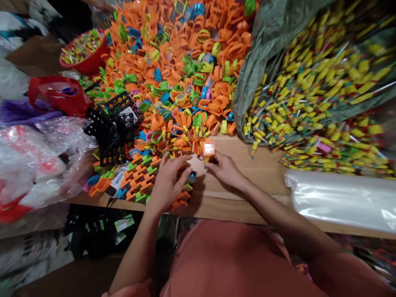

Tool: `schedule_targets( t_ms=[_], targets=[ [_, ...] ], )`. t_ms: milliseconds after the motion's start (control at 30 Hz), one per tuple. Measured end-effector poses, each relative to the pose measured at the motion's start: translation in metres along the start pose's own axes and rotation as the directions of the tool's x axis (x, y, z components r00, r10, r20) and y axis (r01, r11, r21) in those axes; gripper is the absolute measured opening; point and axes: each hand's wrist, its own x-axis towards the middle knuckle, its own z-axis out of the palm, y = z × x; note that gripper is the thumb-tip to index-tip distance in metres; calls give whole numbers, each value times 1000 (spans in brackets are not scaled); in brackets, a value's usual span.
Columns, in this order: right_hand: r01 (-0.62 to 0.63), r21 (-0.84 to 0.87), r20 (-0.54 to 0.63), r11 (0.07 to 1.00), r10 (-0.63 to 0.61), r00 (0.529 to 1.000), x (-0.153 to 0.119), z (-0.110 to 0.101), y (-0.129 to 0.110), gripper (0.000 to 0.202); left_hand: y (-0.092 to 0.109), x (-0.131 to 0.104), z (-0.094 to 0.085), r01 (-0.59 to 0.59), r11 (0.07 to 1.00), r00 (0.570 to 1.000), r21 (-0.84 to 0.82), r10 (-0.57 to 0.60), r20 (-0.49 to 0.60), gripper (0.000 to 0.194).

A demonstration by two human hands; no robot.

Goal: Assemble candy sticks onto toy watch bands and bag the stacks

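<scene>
My left hand (168, 181) is above the right side of a tray packed with rows of orange, green and blue toy watches (139, 177). Its fingers are apart, with the thumb held away, and nothing shows in its grasp. My right hand (227, 169) pinches an orange toy watch (209, 148) at the fingertips, its pale square face turned up. Just beyond both hands lies the front of a big heap of loose toy watches (173, 78), mostly orange. Small yellow-ended pieces (199, 132) are mixed in at the heap's near edge.
Black perforated trays (114, 132) stand left of the heap. Farther left are a red basin (85, 62) and clear-wrapped goods (43, 156). A green-grey sack (247, 86) spills yellow-ended tubes (309, 90) at right. A clear plastic roll (340, 200) lies along the wooden table's edge (247, 212).
</scene>
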Motion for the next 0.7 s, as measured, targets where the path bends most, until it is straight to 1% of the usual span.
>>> schedule_targets(
  t_ms=[67, 133, 200, 300, 367, 433, 500, 533, 633, 700],
  targets=[
    [27, -19, 75, 999, -25, 997, -1, 17, 0, 16, -1, 0, 0, 9, 1000, 1000, -1, -9, -13, 32],
    [63, -70, 113, 996, -54, 992, 1, 29, 4, 11, -3, 1, 1, 17, 1000, 1000, 4, -17, -22, 35],
    [109, -104, 117, 989, -96, 988, 5, 37, 8, 16, -4, 2, 2, 20, 1000, 1000, 16, -20, -22, 39],
    [234, -121, 111, 965, -221, 969, 5, 42, 9, 30, -2, 1, 3, -2, 998, 999, 69, 5, -34, 43],
    [338, -94, 119, 936, -326, 938, 1, 47, 6, 37, -1, -4, 3, -46, 986, 997, 158, 55, -53, 45],
    [389, -65, 118, 919, -380, 917, 0, 53, 8, 43, -5, -8, 7, -104, 952, 991, 288, 126, -56, 49],
    [364, -101, 151, 926, -347, 925, 4, 58, 15, 48, -15, -7, 12, -168, 901, 979, 400, 200, -38, 53],
    [353, -128, 164, 927, -332, 929, 8, 59, 19, 51, -21, -5, 14, -224, 869, 967, 441, 254, -10, 55],
    [435, -175, 202, 883, -400, 894, 16, 59, 29, 53, -31, 1, 17, -311, 791, 936, 527, 350, 26, 51],
    [451, -191, 232, 872, -407, 884, 13, 56, 34, 53, -32, 1, 18, -338, 776, 924, 533, 380, 32, 43]
  ],
)
